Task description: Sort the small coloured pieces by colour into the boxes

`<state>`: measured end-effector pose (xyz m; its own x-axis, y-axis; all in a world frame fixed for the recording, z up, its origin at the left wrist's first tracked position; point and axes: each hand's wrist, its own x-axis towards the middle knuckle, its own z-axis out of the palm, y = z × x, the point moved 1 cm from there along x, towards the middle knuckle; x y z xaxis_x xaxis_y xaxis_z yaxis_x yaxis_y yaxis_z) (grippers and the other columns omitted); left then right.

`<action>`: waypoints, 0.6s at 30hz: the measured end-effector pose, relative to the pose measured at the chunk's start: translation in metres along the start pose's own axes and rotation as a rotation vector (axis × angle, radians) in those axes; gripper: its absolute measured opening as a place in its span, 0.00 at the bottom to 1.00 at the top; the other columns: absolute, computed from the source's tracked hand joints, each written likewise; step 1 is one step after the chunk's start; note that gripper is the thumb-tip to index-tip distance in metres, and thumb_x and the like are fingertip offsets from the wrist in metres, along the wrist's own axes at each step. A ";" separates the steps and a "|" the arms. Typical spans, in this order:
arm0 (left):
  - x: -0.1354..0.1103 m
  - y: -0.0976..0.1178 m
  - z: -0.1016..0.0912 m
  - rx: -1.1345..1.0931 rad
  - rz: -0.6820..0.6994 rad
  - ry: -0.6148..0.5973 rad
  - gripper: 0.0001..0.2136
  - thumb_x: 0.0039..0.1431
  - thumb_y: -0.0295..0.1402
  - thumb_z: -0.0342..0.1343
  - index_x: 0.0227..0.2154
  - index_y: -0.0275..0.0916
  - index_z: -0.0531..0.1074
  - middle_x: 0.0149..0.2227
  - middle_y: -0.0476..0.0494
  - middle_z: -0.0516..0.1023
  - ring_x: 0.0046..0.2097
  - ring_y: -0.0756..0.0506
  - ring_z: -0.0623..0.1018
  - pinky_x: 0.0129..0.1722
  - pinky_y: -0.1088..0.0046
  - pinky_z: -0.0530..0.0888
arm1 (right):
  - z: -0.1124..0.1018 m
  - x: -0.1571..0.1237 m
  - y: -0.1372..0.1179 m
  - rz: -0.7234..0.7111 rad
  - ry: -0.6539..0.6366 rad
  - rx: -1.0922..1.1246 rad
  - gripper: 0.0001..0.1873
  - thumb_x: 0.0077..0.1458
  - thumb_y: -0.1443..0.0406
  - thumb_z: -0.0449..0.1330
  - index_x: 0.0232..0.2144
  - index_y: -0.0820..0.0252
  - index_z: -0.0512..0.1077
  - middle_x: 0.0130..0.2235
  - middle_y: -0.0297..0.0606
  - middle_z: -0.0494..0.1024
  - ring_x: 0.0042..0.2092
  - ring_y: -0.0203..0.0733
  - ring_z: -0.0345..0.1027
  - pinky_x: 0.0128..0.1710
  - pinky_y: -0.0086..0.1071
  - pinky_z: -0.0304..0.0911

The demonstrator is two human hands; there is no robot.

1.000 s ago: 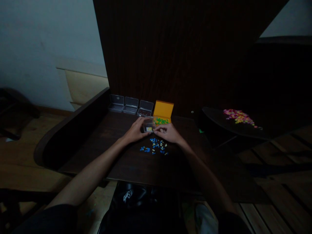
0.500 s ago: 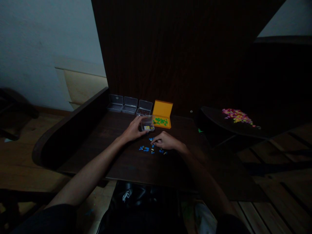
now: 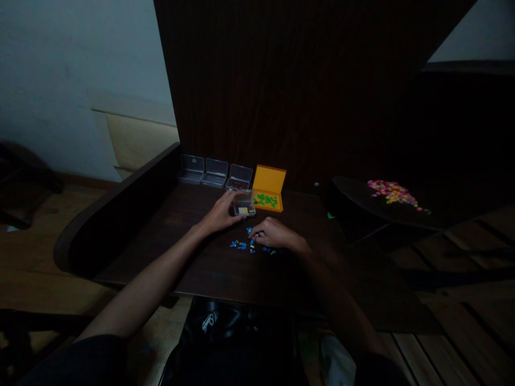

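The left hand (image 3: 219,214) lies on the dark worktop (image 3: 173,225). Its fingers are wrapped around a small clear box (image 3: 243,204), and they touch its left side. There is something yellow inside the box.

The right hand (image 3: 273,235) is at about 5 o'clock from that box, close by. Its fingers point down and are bunched together on a little heap of blue bits (image 3: 245,245). It is too dark and too small to tell if the fingers pinch a bit or just touch the heap. The blue bits lie spread on the worktop, at 6 o'clock from the clear box and between the two hands.

An orange box (image 3: 269,185) stands open just beside the clear box, at 2 o'clock from it. It has green bits (image 3: 265,200) inside.

Three more clear boxes (image 3: 215,172) sit in a row at the back of the worktop, at 10 o'clock from the left hand.

Far off at 3 o'clock, a heap of pink and yellow bits (image 3: 391,191) lies on a dark round top (image 3: 362,206).
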<state>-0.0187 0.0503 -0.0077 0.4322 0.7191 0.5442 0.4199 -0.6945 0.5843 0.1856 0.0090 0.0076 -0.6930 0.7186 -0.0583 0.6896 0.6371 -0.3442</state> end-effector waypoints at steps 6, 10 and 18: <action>-0.001 0.000 0.001 -0.008 0.000 -0.010 0.30 0.50 0.35 0.64 0.56 0.43 0.61 0.53 0.40 0.69 0.51 0.41 0.73 0.49 0.61 0.74 | 0.000 0.001 -0.002 0.032 -0.017 0.008 0.12 0.49 0.71 0.60 0.36 0.57 0.79 0.23 0.31 0.74 0.25 0.32 0.63 0.29 0.26 0.51; 0.000 0.001 0.000 0.004 0.014 -0.013 0.30 0.50 0.35 0.64 0.56 0.42 0.61 0.52 0.39 0.69 0.52 0.41 0.73 0.49 0.61 0.74 | -0.002 0.001 -0.004 0.030 0.055 0.074 0.09 0.51 0.71 0.59 0.35 0.61 0.78 0.21 0.29 0.70 0.24 0.31 0.59 0.29 0.25 0.51; -0.003 0.007 0.006 -0.031 0.055 -0.060 0.28 0.52 0.35 0.63 0.56 0.44 0.61 0.53 0.41 0.69 0.54 0.41 0.71 0.52 0.61 0.72 | -0.007 0.007 0.008 0.199 0.502 0.223 0.10 0.56 0.65 0.57 0.34 0.64 0.78 0.20 0.30 0.65 0.23 0.32 0.55 0.26 0.25 0.49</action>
<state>-0.0124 0.0434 -0.0085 0.5016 0.6763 0.5394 0.3700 -0.7313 0.5730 0.1874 0.0209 0.0111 -0.3325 0.8973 0.2904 0.6976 0.4412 -0.5646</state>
